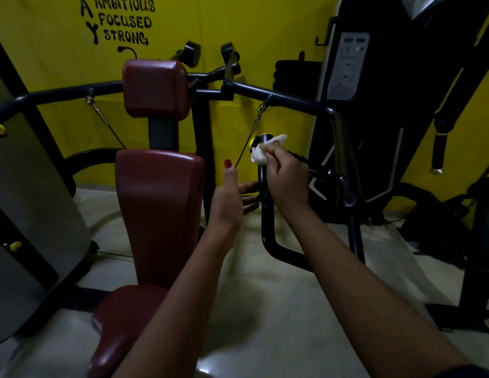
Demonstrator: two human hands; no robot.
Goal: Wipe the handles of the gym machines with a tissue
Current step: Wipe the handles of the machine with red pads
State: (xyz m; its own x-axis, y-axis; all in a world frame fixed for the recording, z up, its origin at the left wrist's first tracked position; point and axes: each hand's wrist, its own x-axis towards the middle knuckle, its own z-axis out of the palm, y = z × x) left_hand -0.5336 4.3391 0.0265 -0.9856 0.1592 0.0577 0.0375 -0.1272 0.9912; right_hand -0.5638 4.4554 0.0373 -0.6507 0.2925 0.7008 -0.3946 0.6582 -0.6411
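A black upright handle (263,175) of the seated press machine stands right of the seat. My right hand (285,175) pinches a crumpled white tissue (261,152) against the handle's upper end, just below its yellow end cap (254,140). My left hand (232,197) is held beside the handle lower down, thumb up, its straight fingers reaching to the bar. Whether those fingers touch the bar is hard to tell.
The machine's dark red back pad (158,203), head pad (156,88) and seat (117,323) fill the left centre. Black lever arms (292,100) with cables run overhead. A weight-stack tower (347,66) stands at right, a grey shroud (27,214) at left, a yellow wall behind.
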